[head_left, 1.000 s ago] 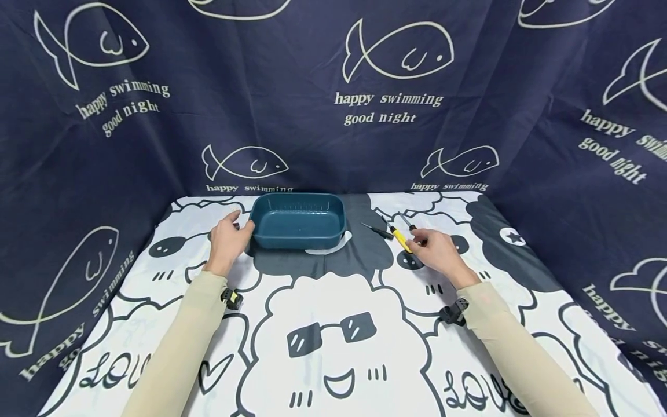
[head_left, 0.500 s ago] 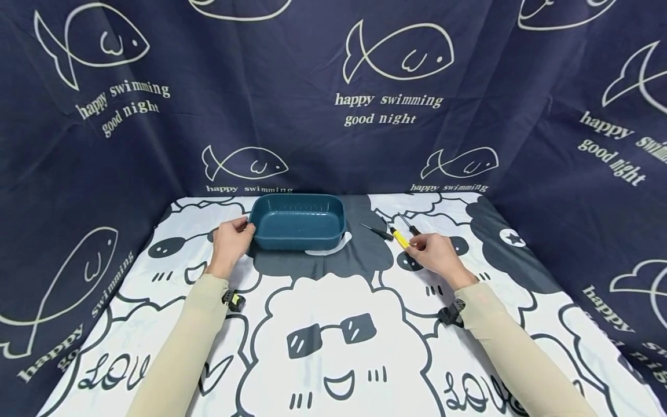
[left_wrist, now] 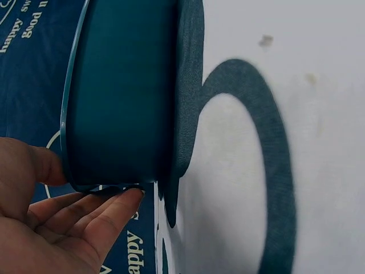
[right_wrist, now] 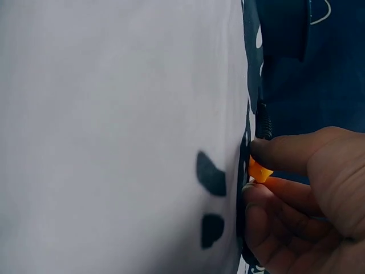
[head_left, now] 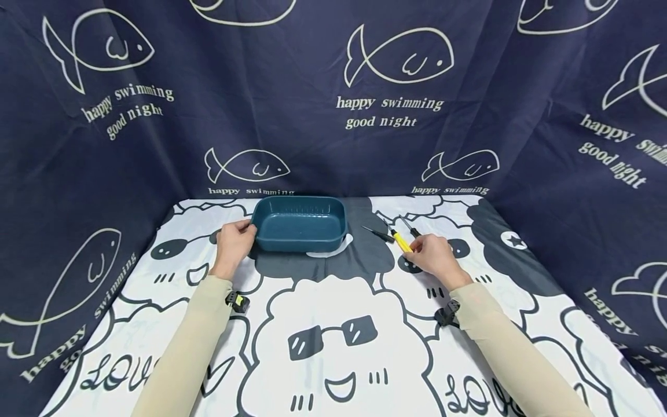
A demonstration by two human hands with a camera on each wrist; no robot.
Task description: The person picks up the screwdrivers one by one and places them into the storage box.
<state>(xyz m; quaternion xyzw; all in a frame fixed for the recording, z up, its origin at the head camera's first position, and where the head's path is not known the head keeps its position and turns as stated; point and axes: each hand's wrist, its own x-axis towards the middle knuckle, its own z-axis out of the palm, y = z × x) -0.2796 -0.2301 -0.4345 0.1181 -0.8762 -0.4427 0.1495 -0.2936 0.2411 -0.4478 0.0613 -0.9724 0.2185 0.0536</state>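
Observation:
A dark teal rectangular plastic bin (head_left: 300,240) sits at the back of the table. My left hand (head_left: 233,246) grips its left end: in the left wrist view the thumb is at the rim and the fingers (left_wrist: 117,214) lie against the outside of the end wall. To the bin's right, my right hand (head_left: 433,255) pinches the handle end of a yellow screwdriver (head_left: 402,242) between thumb and fingers. That screwdriver still lies on the cloth. On its left is a black screwdriver (head_left: 383,235); another black-handled screwdriver (head_left: 413,230) lies on its right, partly behind the hand.
A white cloth (head_left: 339,301) with black cartoon sheep covers the table. Dark blue fabric (head_left: 312,133) with fish prints hangs behind and on both sides, with the bin standing close to the back fabric.
The left hand's spread fingers have drawn in onto the bin's left end. The right hand's fingers have closed together around the yellow handle, uncovering more of the right black handle.

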